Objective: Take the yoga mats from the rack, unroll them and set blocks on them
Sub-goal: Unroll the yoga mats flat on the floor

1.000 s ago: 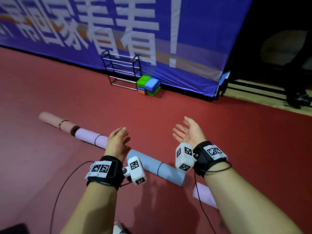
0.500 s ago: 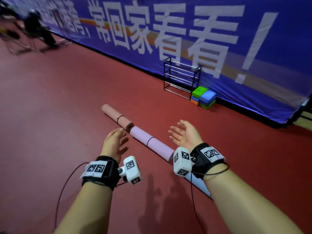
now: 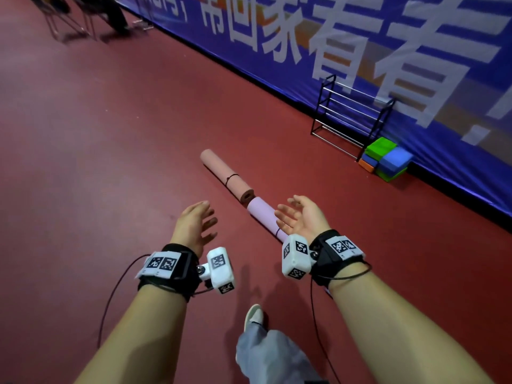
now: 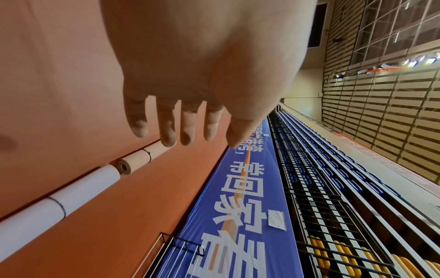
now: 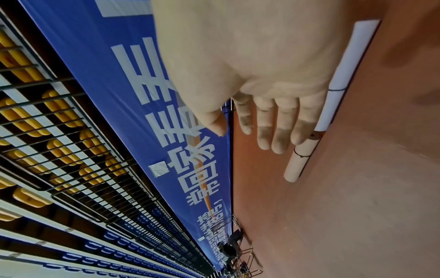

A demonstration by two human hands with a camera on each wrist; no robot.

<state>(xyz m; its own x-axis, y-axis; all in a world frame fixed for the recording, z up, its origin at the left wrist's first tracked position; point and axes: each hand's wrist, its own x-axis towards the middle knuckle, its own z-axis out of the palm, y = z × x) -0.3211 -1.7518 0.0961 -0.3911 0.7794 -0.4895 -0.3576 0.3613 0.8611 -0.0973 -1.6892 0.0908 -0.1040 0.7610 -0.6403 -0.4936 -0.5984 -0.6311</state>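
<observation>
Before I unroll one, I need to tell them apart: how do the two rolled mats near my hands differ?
The pink mat is salmon; the lilac mat is pale purple. The pink mat lies farther from the hands, fully in view; the lilac mat lies nearer, partly hidden behind the right hand. Both are rolled, banded with a dark strap, and lie end to end on the red floor.

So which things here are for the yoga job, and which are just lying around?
For the job:
pink mat, still rolled, on the floor
purple mat, still rolled, on the floor
rack, nothing on it
blocks, stacked beside the rack
left hand and right hand, both holding nothing

Just there:
blue banner
chairs far off
</observation>
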